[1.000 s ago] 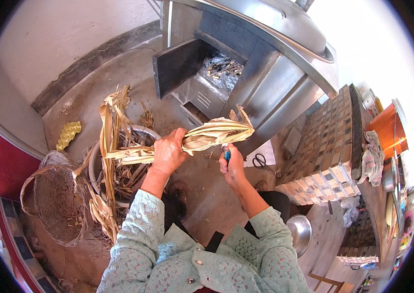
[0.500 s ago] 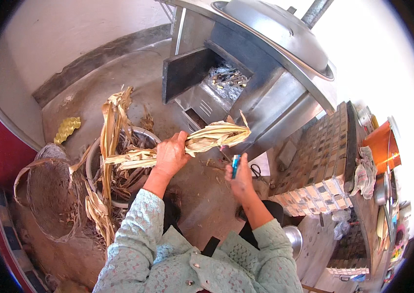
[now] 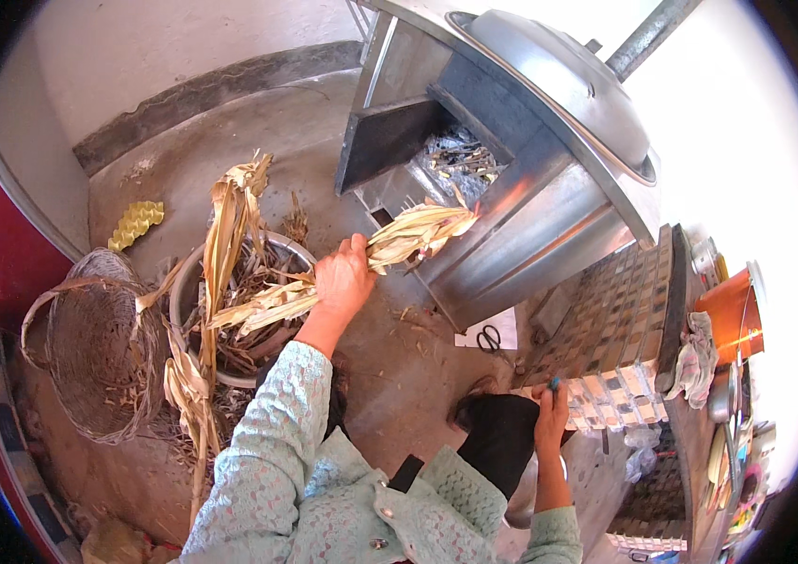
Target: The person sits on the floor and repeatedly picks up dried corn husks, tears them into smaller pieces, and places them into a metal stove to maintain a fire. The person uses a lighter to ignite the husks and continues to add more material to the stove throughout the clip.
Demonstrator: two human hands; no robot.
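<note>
My left hand (image 3: 343, 275) is closed round a bundle of dry corn husks (image 3: 422, 232), its far end pointing at the stove (image 3: 521, 221). Orange streaks glow on the stove's metal side by the husk tips; whether flame or reflection is hard to tell. Behind the tips, the firebox door (image 3: 382, 143) stands open on grey ash and charred sticks (image 3: 465, 160). Down at the right, by my knee, my right hand (image 3: 550, 418) is closed on a blue lighter (image 3: 555, 383), mostly hidden by the fingers.
A metal basin (image 3: 300, 252) of dry stalks and a wicker basket (image 3: 102, 352) stand at the left, with long husks (image 3: 220, 244) leaning over the basin. Black scissors (image 3: 488, 338) lie near white paper (image 3: 504, 325). A tiled brick counter (image 3: 596, 329) rises at the right; a lidded pot (image 3: 559, 80) tops the stove.
My right hand with the lighter has drawn back from the husks, down and right toward my knee. My left hand still holds the bundle, now nearer the stove, where orange streaks have appeared.
</note>
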